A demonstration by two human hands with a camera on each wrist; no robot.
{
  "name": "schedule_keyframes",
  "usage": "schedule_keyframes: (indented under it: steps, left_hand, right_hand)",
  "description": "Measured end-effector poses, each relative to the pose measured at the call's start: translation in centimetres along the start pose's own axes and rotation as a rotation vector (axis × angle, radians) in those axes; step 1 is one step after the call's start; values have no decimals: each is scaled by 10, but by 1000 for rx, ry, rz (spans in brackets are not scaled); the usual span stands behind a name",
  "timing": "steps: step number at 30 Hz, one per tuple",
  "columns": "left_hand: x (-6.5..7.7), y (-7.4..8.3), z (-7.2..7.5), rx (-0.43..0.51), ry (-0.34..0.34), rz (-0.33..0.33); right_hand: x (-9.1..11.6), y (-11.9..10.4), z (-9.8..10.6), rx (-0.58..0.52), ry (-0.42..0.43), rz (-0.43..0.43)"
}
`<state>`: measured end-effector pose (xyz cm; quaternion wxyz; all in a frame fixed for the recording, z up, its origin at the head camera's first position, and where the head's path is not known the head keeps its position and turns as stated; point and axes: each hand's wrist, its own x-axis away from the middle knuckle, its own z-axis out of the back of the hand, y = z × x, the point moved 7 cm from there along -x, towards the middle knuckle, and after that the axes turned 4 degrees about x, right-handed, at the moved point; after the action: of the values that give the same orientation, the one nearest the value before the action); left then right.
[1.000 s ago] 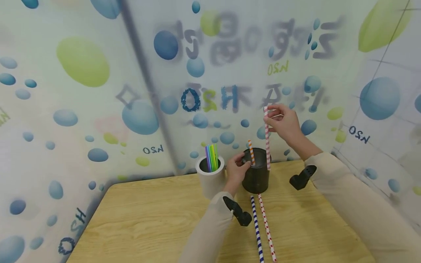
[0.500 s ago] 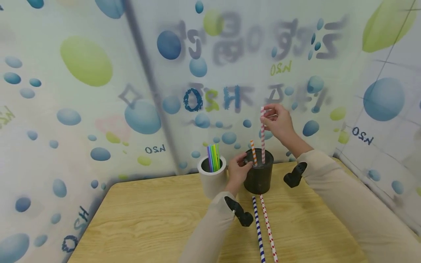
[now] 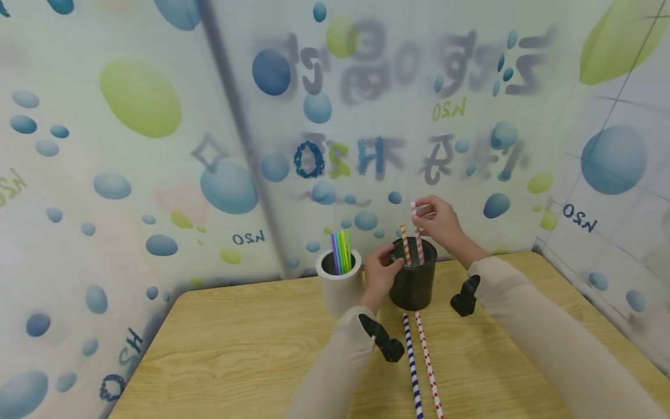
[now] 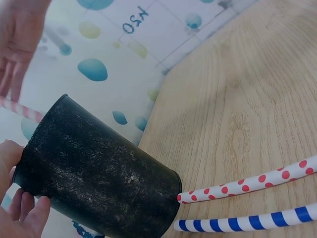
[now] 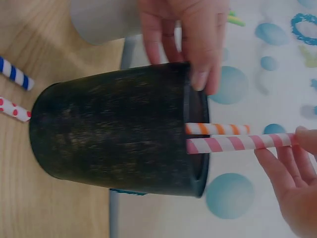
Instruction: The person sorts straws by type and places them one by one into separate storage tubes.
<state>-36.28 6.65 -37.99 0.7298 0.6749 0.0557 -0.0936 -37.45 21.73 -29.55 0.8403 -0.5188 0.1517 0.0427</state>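
Note:
Upright on the wooden table stands a black cup (image 3: pixel 412 291). My left hand (image 3: pixel 380 273) grips its rim from the left, thumb and fingers on the wall. Above the opening, my right hand (image 3: pixel 442 224) pinches a pink-and-white striped paper straw (image 5: pixel 233 144) near its top; the straw's lower end is inside the cup, hidden by the wall. Beside it an orange-and-white striped straw (image 5: pixel 218 129) leans in the same cup. A blue-striped straw (image 3: pixel 413 366) and a red-dotted straw (image 3: pixel 430 364) lie side by side on the table in front of the cup.
Left of the black cup, close to my left hand, stands a white cup (image 3: pixel 337 291) holding several thin coloured sticks (image 3: pixel 341 250). A wall covering (image 3: pixel 157 192) with printed blue and green drops rises behind the table (image 3: pixel 235 349).
My right hand has brought the pink-striped straw from the cup's right side over its opening, then lowered it in. My left hand stays on the rim.

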Motion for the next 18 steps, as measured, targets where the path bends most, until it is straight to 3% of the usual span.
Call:
schedule_keyframes:
  steps: [7,18]
  left_hand:
    - [-1,-2,-2,13,-8,-2]
    - [1,0,-1,7,-3,-3]
  right_hand:
    - [3,19,-7,19,-19,-45]
    - [1,45,-19,47,-72,-203]
